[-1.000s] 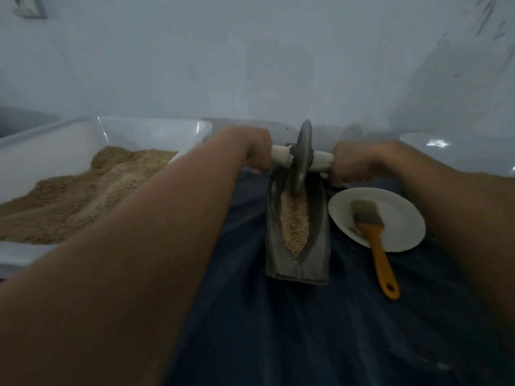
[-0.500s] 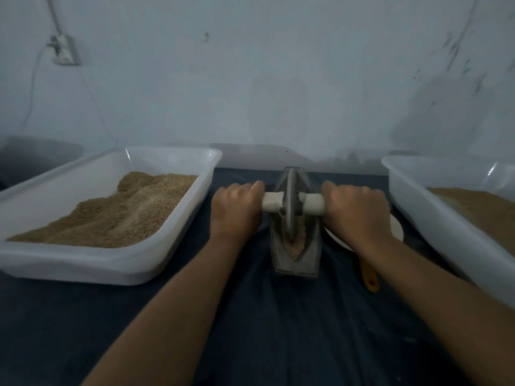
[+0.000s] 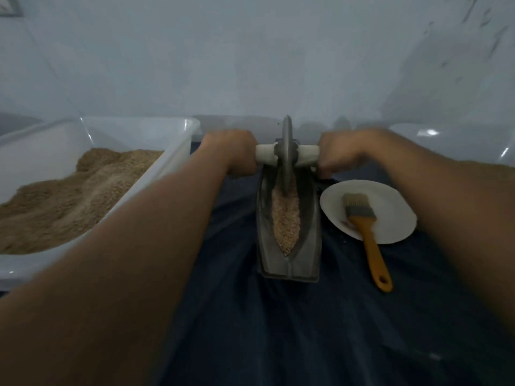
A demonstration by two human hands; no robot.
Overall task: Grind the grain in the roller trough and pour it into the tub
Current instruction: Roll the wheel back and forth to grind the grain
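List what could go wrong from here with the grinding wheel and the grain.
1. The wheel stands at the far end of the trough; pushed further, it might ride off the end.
2. Grain lies heaped along the groove, so a hard stroke may spill some onto the dark cloth.
3. The right hand works close to the plate with the brush and could knock it.

Upright wheel stands in grain-filled grey trough beside tub.

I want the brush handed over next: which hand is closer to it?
Right. The right hand grips the roller handle just beyond the plate holding the brush; the left hand is across the trough.
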